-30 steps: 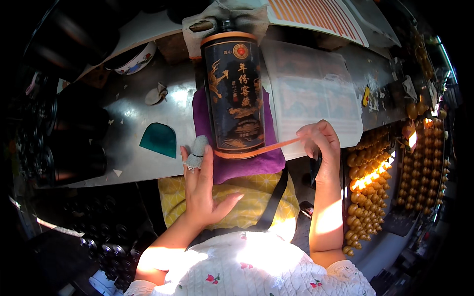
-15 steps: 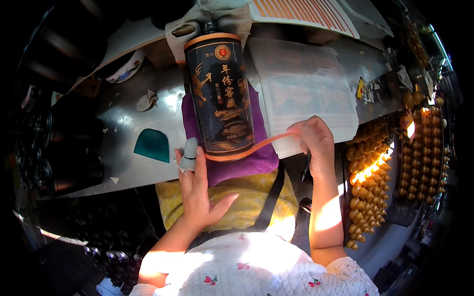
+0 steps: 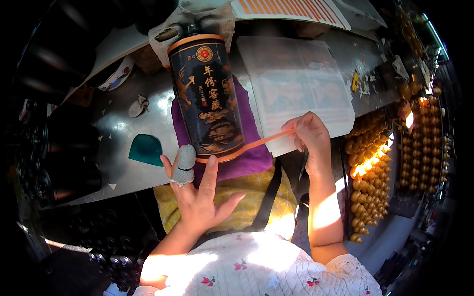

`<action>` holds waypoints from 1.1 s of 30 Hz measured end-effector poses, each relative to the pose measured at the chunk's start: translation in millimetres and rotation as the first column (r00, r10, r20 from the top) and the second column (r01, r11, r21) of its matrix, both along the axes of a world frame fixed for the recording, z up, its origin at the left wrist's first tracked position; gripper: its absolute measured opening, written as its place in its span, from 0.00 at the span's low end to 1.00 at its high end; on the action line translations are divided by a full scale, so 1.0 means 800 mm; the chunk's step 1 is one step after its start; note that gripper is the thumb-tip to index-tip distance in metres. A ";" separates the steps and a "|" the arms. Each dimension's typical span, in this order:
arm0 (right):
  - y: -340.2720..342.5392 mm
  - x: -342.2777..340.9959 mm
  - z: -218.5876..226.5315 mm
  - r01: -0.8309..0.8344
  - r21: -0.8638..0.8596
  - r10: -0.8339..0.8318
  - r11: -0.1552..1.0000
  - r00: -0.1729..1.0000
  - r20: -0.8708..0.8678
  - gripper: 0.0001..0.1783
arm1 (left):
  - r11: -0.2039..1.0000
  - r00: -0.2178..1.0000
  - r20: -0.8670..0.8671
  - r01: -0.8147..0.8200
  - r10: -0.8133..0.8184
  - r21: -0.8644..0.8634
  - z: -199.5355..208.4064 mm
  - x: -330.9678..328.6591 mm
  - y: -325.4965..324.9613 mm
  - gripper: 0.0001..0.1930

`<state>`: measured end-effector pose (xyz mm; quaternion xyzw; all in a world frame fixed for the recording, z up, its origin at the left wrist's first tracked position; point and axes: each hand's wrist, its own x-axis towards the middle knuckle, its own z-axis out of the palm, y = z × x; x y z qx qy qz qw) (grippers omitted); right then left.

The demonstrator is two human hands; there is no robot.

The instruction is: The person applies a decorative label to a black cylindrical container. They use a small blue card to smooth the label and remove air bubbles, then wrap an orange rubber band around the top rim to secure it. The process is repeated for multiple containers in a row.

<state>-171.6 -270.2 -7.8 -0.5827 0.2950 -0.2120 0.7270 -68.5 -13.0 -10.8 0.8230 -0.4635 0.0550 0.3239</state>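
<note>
A black cylindrical bottle (image 3: 206, 106) with gold decoration and orange bands lies on a purple cloth (image 3: 253, 148), its neck pointing away from me. My right hand (image 3: 312, 138) pinches the free end of a thin orange strip (image 3: 269, 139). That strip runs taut from the bottle's base edge, where its other part lies along the rim. My left hand (image 3: 198, 200) is at the near end of the bottle, fingers spread, with the index fingertip at the base band. A grey cloth cover (image 3: 185, 160) wraps one of its fingers.
A green scraper-like piece (image 3: 145, 149) lies on the metal table (image 3: 111, 170). Translucent sheets (image 3: 296, 74) are right of the bottle; a sheet of orange strips (image 3: 291, 11) is beyond. Dark bottles (image 3: 74, 138) stand left; golden gourd-shaped pieces (image 3: 368, 197) fill the right side.
The strip has gone from curved to straight between the bottle and my right hand. My left fingers have spread and slid lower on the bottle's base. The whole view has shifted slightly.
</note>
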 end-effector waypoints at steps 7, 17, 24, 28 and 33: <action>0.000 0.001 -0.001 0.013 0.016 -0.013 1.000 1.000 -0.006 0.08 | 1.000 1.000 0.004 0.014 -0.014 -0.001 -0.003 -0.001 0.000 0.49; 0.001 0.001 0.001 0.029 -0.029 -0.030 0.999 0.999 -0.031 0.07 | 0.999 0.999 0.001 0.040 -0.040 0.025 -0.005 -0.001 0.002 0.53; 0.002 0.002 0.002 0.041 -0.043 -0.044 0.998 0.997 -0.059 0.07 | 0.999 0.997 -0.073 -0.035 0.032 -0.039 -0.014 -0.005 0.005 0.54; 0.002 0.002 0.002 0.037 -0.064 -0.040 0.997 0.998 -0.055 0.07 | 0.998 0.990 -0.125 -0.060 0.058 -0.009 -0.012 -0.005 0.009 0.54; 0.005 0.005 0.003 0.064 -0.089 -0.072 0.994 0.993 -0.089 0.07 | 1.000 0.986 -0.168 -0.018 0.019 0.003 -0.015 -0.004 0.017 0.56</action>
